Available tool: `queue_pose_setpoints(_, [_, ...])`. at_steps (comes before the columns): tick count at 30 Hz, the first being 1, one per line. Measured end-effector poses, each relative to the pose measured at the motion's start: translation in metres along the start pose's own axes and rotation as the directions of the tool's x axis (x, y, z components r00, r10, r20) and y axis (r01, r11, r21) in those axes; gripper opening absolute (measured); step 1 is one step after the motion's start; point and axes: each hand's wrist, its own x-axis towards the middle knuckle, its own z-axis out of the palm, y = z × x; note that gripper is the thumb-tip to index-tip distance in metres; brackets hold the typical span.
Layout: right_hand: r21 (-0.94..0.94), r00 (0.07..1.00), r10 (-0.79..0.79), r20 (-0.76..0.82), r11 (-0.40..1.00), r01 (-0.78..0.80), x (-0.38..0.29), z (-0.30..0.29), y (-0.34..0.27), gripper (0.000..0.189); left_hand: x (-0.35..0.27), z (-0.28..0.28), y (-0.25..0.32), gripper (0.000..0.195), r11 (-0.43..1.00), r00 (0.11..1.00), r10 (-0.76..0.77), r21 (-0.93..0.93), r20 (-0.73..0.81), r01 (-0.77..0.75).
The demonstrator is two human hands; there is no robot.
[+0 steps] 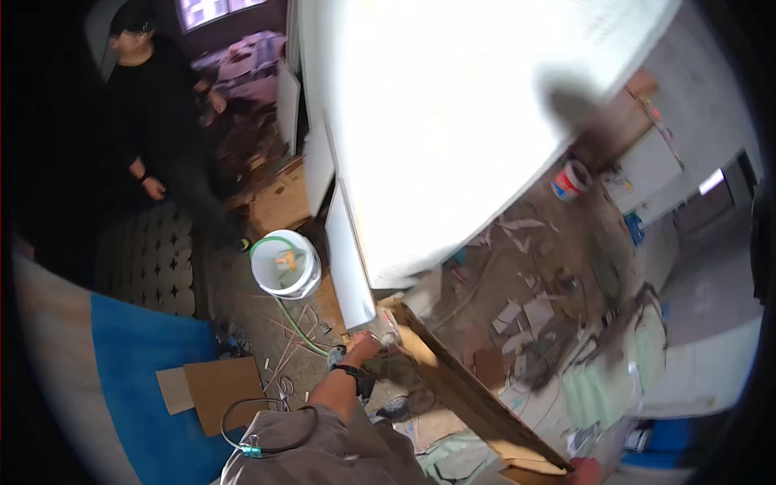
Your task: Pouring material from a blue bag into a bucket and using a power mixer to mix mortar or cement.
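A long brown open-sided carton or board (461, 388) slants from the corner of the white wall down to the lower right. My right hand (585, 471) grips its lower right end, partly cut off by the picture's edge. My left hand (362, 347), with a dark watch on the wrist, is beside the carton's upper end; blur hides whether its fingers hold anything. A small whitish object (388, 335) is close to its fingertips. Just above the left hand, a white panel (351, 273) leans against the brightly lit wall (461, 139).
A white bucket (286, 264) with a green hose stands up left, near a person in black (163, 115). Brown sheets (224, 388) lie at left. Scraps and tile pieces (527, 318) litter the floor at right, with pale green sacks (588, 388) and another bucket (570, 180).
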Motion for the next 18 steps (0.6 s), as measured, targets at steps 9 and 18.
queue_pose_setpoints(9, [0.221, 0.732, 0.426, -0.533, 0.904, -0.365, -0.098, 0.147, 0.109, 0.013, -0.183, 0.05, 0.262, 0.099, 0.812, 0.237, 0.312, -0.387, 0.92, 0.437])
queue_pose_setpoints(18, [0.617, 0.503, 0.675, -0.539, 0.723, -0.31, -0.11, 0.163, 0.094, 0.026, -0.231, 0.191, 0.453, 0.038, 0.679, 0.309, 0.409, -0.513, 0.859, 0.525])
